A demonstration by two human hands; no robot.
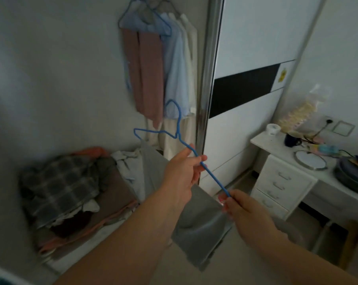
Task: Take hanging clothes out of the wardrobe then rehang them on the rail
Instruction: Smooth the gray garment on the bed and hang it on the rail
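A blue wire hanger [169, 134] is held out in front of me, its hook pointing up. My left hand [183, 171] pinches its upper wire near the middle. My right hand [243, 208] grips the hanger's near end together with a grey garment [196, 223], which hangs from the hanger below both hands. Inside the open wardrobe, several clothes hang on hangers: brownish-pink trousers [147, 75], a light blue shirt [178, 64] and pale cream garments [191, 58]. The rail itself is out of view above.
A pile of folded clothes, with a plaid one on top [60, 182], lies on the wardrobe floor at the left. The sliding wardrobe door [246, 85] stands to the right. A white drawer desk [280, 175] with a cup, mirror and plates is at the far right.
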